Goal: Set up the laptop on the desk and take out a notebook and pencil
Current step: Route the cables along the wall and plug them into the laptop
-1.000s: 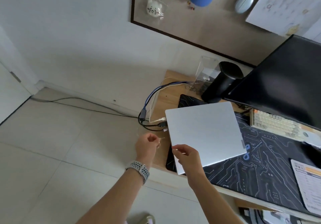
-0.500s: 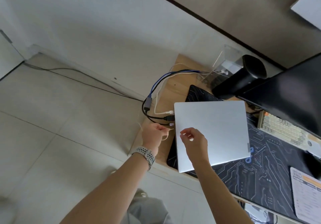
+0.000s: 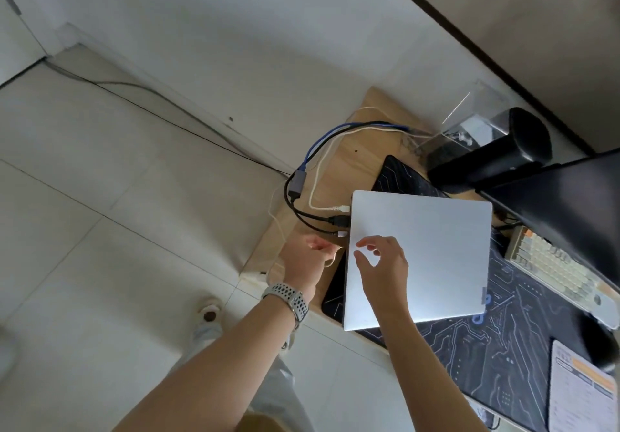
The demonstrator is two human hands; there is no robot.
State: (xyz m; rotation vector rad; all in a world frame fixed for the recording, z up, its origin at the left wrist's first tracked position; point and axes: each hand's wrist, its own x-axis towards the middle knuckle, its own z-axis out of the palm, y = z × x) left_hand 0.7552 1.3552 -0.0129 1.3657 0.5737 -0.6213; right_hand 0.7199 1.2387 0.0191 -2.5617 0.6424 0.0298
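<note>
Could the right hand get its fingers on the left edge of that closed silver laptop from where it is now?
Probably yes. The right hand hovers open over the closed laptop near its left edge, and nothing lies between. The plugged cables sit further along that edge, and the left hand is beside it.

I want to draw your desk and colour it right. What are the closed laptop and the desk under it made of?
The laptop looks like matte silver metal: its closed lid is smooth, pale and evenly grey with no shine spots, though painted plastic could look the same. The desk looks like light wood: it is tan with a small dark knot-like spot, possibly a wood-look laminate.
</note>
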